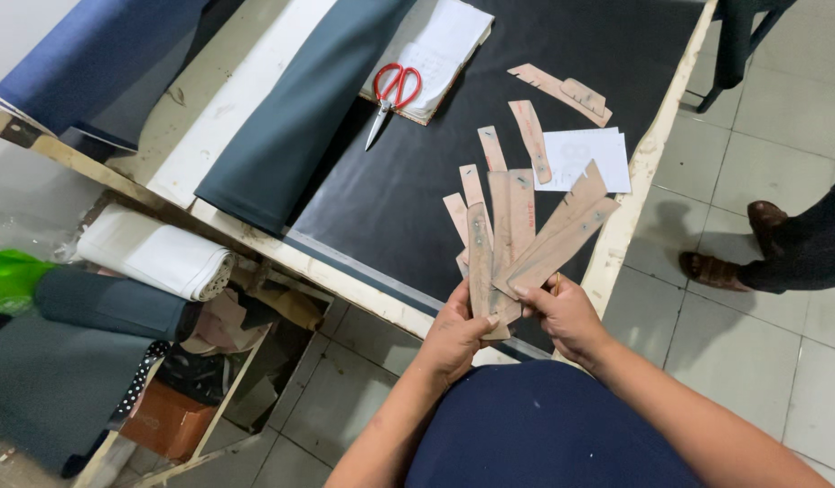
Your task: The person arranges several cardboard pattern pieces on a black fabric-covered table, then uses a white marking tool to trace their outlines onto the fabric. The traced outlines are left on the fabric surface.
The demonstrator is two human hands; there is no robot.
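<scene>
Both hands meet at the near edge of the table [616, 239], sharing a fan of long, flat cardboard pattern strips [517, 239], tan and stiff with worn edges. The left hand [454, 334] is curled shut around the lower ends of the strips, thumb on top; the right hand [567, 316] pinches the outer strips, fingers folded over them. The bottoms of the strips are hidden inside the two grips. More loose pattern pieces [562, 90] lie on the matte black sheet [390, 190], beside white paper [585, 158]. Red-handled scissors [390, 95] rest on a pale notebook [440, 45]. A dark green fabric roll [300, 108] is cut off at the top edge. Someone's sandalled feet [734, 248] stand on the tiled floor.
</scene>
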